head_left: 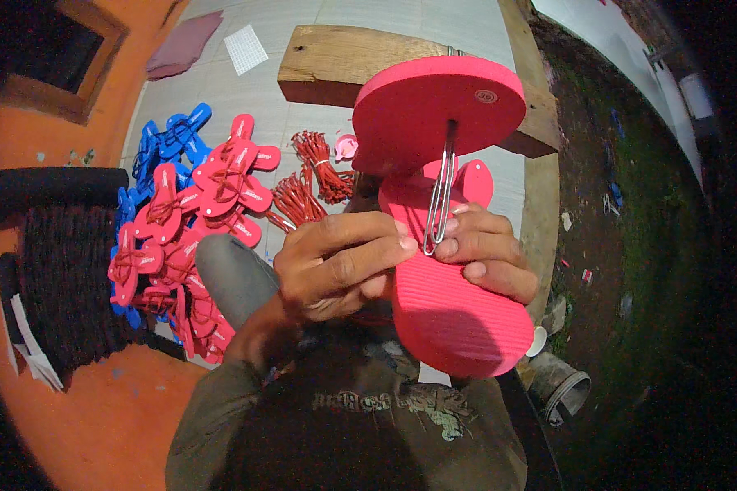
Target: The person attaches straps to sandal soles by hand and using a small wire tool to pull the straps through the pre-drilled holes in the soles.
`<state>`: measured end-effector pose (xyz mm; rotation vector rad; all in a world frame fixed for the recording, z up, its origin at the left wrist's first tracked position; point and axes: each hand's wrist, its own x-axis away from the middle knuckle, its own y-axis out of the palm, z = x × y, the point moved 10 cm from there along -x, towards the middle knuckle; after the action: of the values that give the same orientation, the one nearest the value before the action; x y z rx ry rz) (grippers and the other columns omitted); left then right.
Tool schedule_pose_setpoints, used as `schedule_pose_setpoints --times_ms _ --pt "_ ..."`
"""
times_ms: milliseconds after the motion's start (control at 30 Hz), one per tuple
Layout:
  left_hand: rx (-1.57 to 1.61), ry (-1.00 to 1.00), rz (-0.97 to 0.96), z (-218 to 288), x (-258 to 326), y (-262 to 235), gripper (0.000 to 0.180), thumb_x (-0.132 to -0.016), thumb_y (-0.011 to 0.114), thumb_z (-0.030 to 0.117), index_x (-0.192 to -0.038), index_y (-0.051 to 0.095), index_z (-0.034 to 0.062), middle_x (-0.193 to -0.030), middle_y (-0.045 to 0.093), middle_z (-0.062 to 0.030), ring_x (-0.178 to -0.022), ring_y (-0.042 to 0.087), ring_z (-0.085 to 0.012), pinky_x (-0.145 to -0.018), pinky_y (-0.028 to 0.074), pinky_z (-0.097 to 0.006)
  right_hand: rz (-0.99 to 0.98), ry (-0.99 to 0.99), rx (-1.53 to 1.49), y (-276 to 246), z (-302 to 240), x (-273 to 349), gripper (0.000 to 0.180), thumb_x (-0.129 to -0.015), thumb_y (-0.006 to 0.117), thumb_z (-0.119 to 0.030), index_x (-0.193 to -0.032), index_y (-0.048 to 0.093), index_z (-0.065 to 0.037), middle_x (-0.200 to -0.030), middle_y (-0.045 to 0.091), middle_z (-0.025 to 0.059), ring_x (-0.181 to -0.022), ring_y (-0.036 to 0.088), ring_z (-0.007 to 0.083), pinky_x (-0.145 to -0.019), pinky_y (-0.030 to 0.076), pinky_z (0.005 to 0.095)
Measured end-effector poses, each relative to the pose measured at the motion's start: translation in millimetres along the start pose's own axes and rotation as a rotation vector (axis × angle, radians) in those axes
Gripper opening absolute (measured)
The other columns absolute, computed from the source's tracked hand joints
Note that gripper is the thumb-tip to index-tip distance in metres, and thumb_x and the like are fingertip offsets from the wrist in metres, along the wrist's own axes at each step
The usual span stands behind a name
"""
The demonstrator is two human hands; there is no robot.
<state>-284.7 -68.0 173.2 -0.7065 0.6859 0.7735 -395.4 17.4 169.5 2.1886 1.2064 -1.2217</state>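
A pink flip-flop sole (458,319), ribbed face up, slants in front of my chest. My right hand (491,254) grips it from the right side, fingertips beside the looped end of a bent metal wire (440,192). My left hand (336,262) is closed, its index fingertip at the sole's left edge near the wire; what it pinches is hidden. The wire runs up through a smooth pink sole piece (426,114) with a round printed mark. Whether the two pink pieces are joined, I cannot tell. A small pink oval piece (475,182) shows behind the wire.
A wooden beam (327,61) lies beyond the soles. To the left are piles of pink flip-flops (229,176) and blue flip-flops (184,135), plus bundles of red straps (299,196). My knee (229,274) is beside them. A grey bucket (567,393) stands at the right.
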Motion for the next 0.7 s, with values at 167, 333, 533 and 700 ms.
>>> schedule_pose_setpoints --times_ms 167,333,533,700 --pt "0.024 -0.074 0.068 -6 -16 -3 0.02 -0.077 0.062 0.018 -0.086 0.062 0.0008 -0.074 0.059 -0.0133 -0.065 0.06 -0.0237 -0.055 0.048 -0.031 0.238 0.381 0.003 -9 19 -3 0.032 -0.07 0.066 -0.008 -0.097 0.05 -0.004 -0.09 0.061 0.0104 -0.086 0.058 0.0231 -0.079 0.046 0.0385" --pt "-0.281 -0.215 0.143 -49 -59 6 0.022 -0.082 0.057 0.022 -0.08 0.058 -0.0004 -0.077 0.06 -0.0131 -0.065 0.06 -0.0285 -0.059 0.046 -0.032 0.378 0.397 0.058 -20 60 -29 0.03 -0.076 0.063 -0.005 -0.104 0.052 -0.001 -0.096 0.059 0.0078 -0.084 0.056 0.0125 -0.074 0.044 0.0252" --pt "-0.152 -0.796 -0.481 -80 18 -6 0.02 -0.078 0.063 0.019 -0.077 0.058 -0.0004 -0.07 0.059 -0.0088 -0.06 0.059 -0.0189 -0.055 0.046 -0.032 0.331 0.402 0.023 -23 62 -21 0.026 -0.076 0.063 -0.003 -0.1 0.054 -0.001 -0.092 0.06 0.0054 -0.082 0.055 0.0101 -0.072 0.043 0.0234" --pt "0.653 -0.79 0.085 -80 58 -31 0.014 -0.08 0.06 0.012 -0.082 0.06 -0.0011 -0.075 0.059 -0.0059 -0.068 0.058 -0.0136 -0.063 0.048 -0.027 0.398 0.365 0.014 -19 62 -15 0.026 -0.075 0.065 -0.004 -0.098 0.055 -0.001 -0.091 0.06 0.0052 -0.081 0.056 0.0104 -0.072 0.044 0.024"
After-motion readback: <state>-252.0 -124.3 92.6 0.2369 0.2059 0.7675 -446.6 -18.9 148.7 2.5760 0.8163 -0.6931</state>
